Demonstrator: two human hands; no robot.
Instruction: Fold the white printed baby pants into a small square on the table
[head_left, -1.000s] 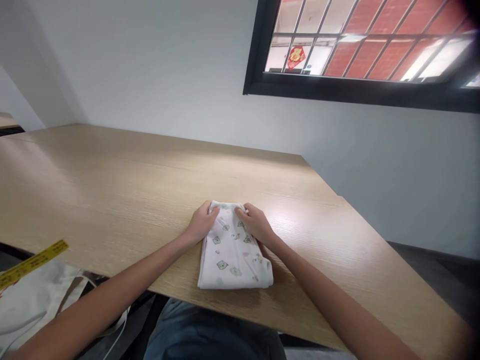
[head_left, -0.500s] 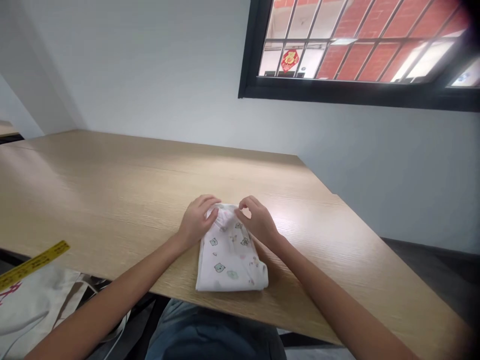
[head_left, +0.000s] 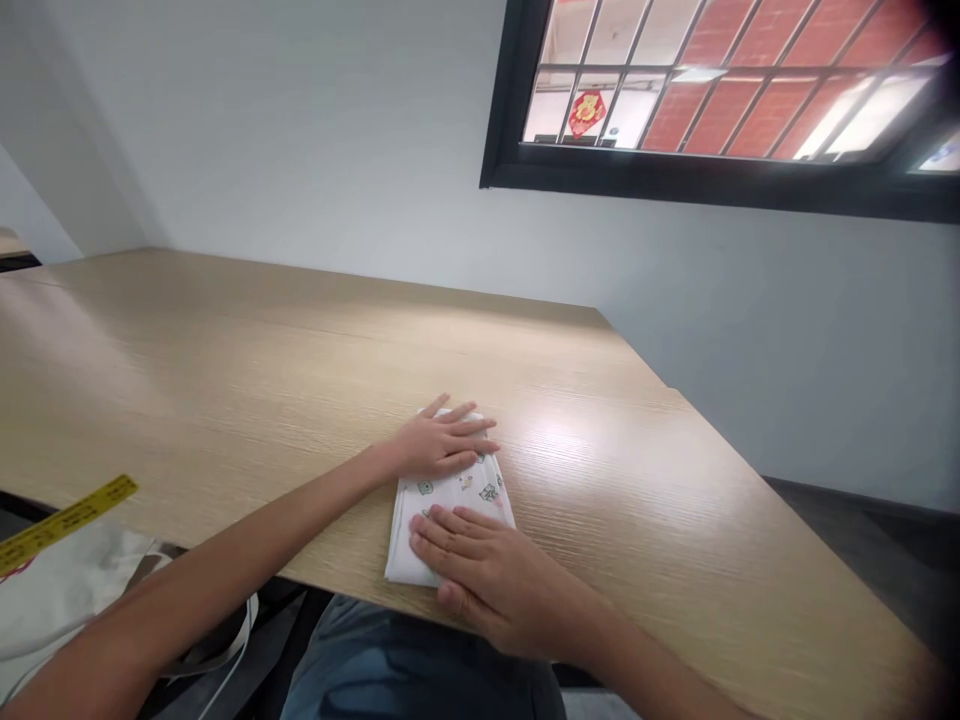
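A folded white cloth garment with small green animal prints lies flat near the front edge of the table. Across its far end rests my left hand, palm down with the fingers spread. My right hand lies flat over the near right part of the cloth, fingers stretched out. Between the two hands a printed strip of the cloth shows; its near right corner is hidden under my right hand. What kind of garment it is cannot be made out.
The wooden table reaches back to a pale wall with a barred window. A white bag with straps is at the lower left, below the table edge, by a yellow printed strip.
My left hand has opened and spread over the cloth's far end. My right hand has let go of the far edge and come down flat on the near part. The cloth looks flatter.
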